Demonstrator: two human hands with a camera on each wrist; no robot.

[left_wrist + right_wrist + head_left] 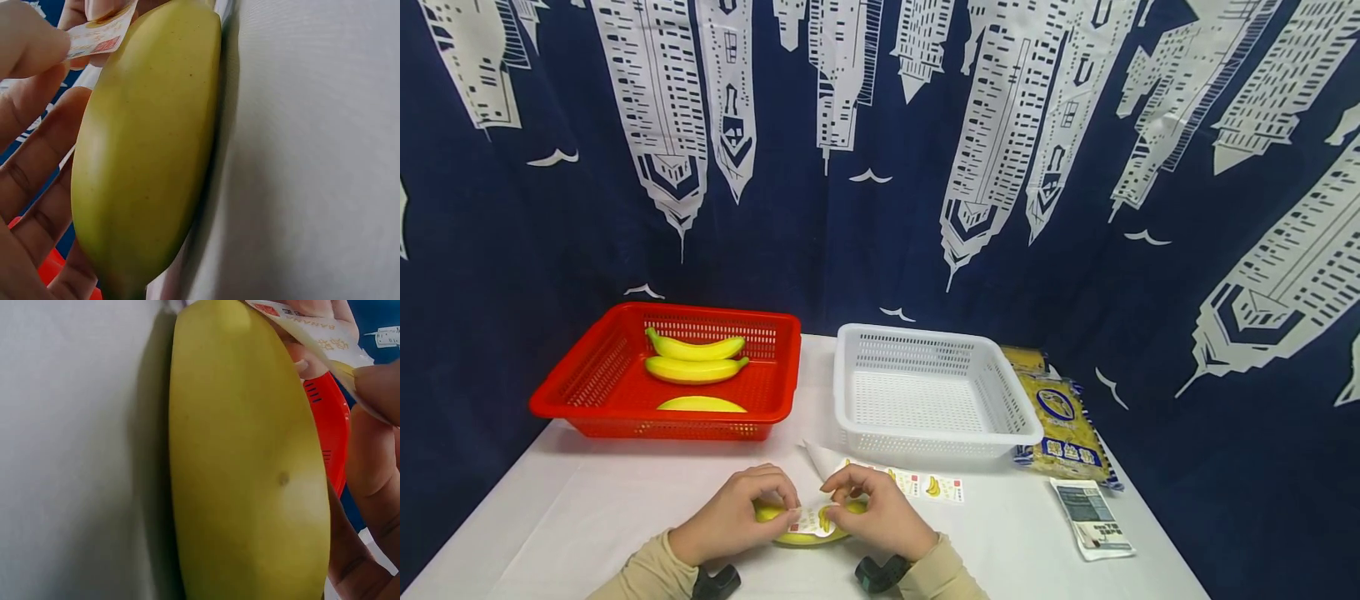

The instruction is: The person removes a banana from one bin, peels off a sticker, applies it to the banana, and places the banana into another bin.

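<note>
A yellow banana [808, 540] lies on the table between both hands. Just over it, a small white banana sticker [808, 521] with a red mark and banana print is stretched from hand to hand. My left hand [747, 510] pinches its left end between thumb and finger, as the left wrist view shows close beside the banana [147, 144]. At the other end my right hand [880, 517] pinches the sticker [322, 337] by its edge. Behind the hands lies a strip of similar stickers [936, 487], one corner of its backing curling up.
A red basket [662, 423] at the back left holds three bananas. Right of it stands a white basket [925, 446]. Yellow printed food bags [1060, 425] and a small white packet [1092, 521] lie on the right side of the table.
</note>
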